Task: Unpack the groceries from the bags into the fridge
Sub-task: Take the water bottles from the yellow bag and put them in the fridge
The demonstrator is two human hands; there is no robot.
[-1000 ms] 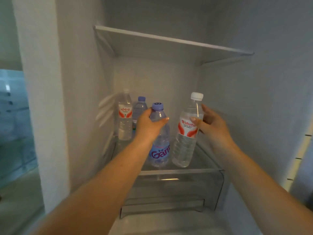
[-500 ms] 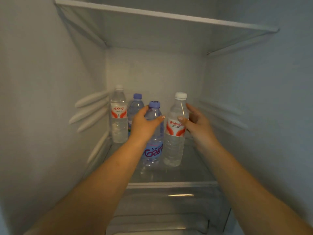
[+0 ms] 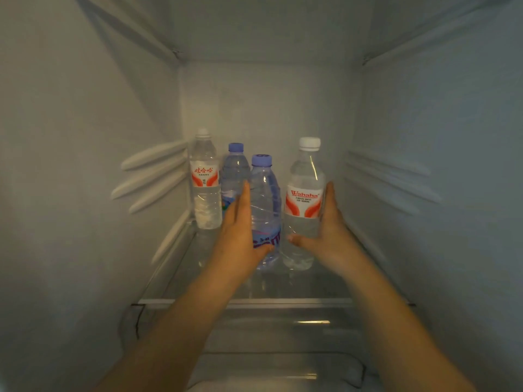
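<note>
Both hands were inside the fridge, above the glass shelf (image 3: pixel 181 278), and all places here are given from this shelf. Four water bottles stood upright on it. The left hand (image 3: pixel 240 236) lay against the left side of the purple-cap bottle (image 3: pixel 264 210), near the middle of the shelf; its fingers were straight and pointed to the back wall, and the thumb passed under the blurred blue label at the front, so the hand was around the bottle loosely and not closed. The right hand (image 3: pixel 328 230) lay in the same manner on the right side of the white-cap Wahaha bottle (image 3: pixel 304 205), just beside the first bottle; the fingers were straight and the thumb reached across the lower front. I could not tell if the two front bottles touched each other. At the back left corner of the shelf stood a second white-cap bottle (image 3: pixel 205 182) with a red label, and just beside it, partly behind the left hand, a second purple-cap bottle (image 3: pixel 233 171). Below the shelf's front edge there was a clear drawer (image 3: pixel 283 335).
</note>
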